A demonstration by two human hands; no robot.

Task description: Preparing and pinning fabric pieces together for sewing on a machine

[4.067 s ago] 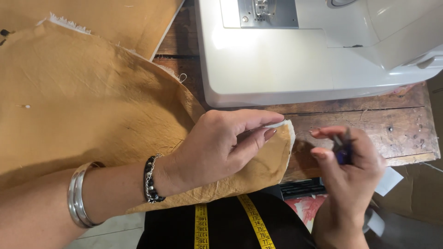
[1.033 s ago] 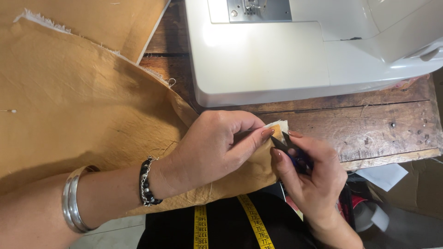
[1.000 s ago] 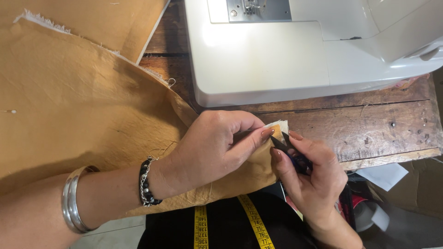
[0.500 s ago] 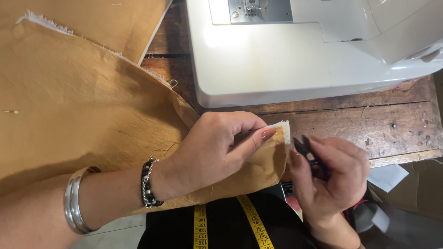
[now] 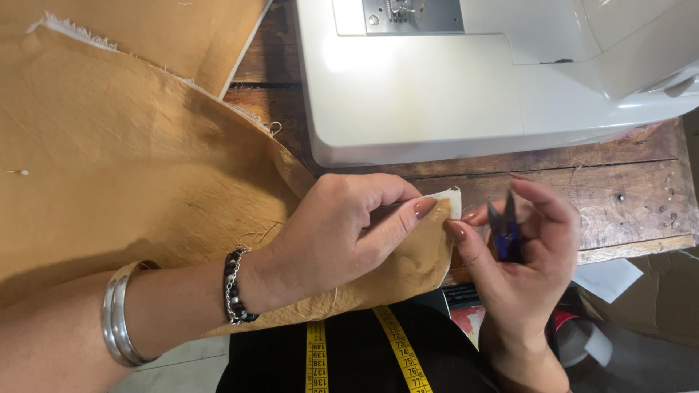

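Since half a second ago the right hand (image 5: 520, 255) has drawn back from the fabric's corner, and the snips (image 5: 504, 229) it grips now point upward, blades slightly parted, just clear of the cloth; a second ago their tips were right at that corner. The left hand (image 5: 342, 233) has barely shifted: it stays closed on the fabric (image 5: 131, 175), thumb and fingers pinching the corner in front of the sewing machine (image 5: 466, 73). The fabric is tan, smooth and faintly creased, with a frayed pale edge and a white lining showing at the pinched tip. It spreads left of the sewing machine across the wooden tabletop (image 5: 619, 182), and a yellow measuring tape (image 5: 397, 349) hangs below it.
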